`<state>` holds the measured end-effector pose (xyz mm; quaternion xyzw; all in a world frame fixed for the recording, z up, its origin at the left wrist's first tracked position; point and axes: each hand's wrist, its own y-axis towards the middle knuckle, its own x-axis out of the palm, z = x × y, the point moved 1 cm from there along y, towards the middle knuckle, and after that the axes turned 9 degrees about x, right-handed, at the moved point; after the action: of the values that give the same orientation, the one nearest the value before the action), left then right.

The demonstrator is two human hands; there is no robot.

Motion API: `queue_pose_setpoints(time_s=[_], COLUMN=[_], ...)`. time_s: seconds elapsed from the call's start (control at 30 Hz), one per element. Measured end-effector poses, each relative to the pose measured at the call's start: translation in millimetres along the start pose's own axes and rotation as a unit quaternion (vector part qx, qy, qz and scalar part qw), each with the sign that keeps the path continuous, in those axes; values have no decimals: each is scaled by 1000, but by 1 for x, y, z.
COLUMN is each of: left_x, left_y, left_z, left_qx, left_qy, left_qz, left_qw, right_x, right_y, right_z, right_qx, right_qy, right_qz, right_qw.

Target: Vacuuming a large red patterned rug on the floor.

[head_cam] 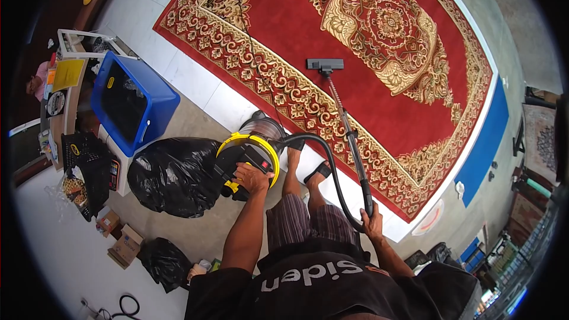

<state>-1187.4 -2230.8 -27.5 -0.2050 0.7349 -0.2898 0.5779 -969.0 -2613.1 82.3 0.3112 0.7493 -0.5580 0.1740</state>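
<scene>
My left hand [253,178] rests on the top of a black and yellow canister vacuum cleaner [249,155], beside its red switch; whether its fingers grip a handle there is unclear. My right hand [372,222] is closed around the handle end of the vacuum wand [355,151], where the black corrugated hose [329,155] joins it. At the wand's far end the grey floor nozzle [325,64] lies flat on a red carpet [289,22] with cream and gold floral patterns. A thin dark cord runs across the carpet towards the canister.
A full black plastic bag [178,178] touches the canister's left side. Behind it stand a blue plastic bin [155,106] and a black crate [89,160]. Cardboard boxes [126,245] and another black bag [164,262] lie lower left. Another person [40,80] is at the far left.
</scene>
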Motion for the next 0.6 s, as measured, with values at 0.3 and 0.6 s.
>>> queue_pose_setpoints(time_s=[0.3,0.6], left_x=[4,2], left_y=[5,8], left_z=[3,2], left_qx=[2,-2], left_qy=[5,-7], left_qz=[11,1], left_qw=[1000,1000], right_x=[-1,-5], right_y=[259,274], right_z=[-256,-352], right_qx=[-186,-172], right_qy=[114,139], right_qz=[83,37], right_qw=[972,975])
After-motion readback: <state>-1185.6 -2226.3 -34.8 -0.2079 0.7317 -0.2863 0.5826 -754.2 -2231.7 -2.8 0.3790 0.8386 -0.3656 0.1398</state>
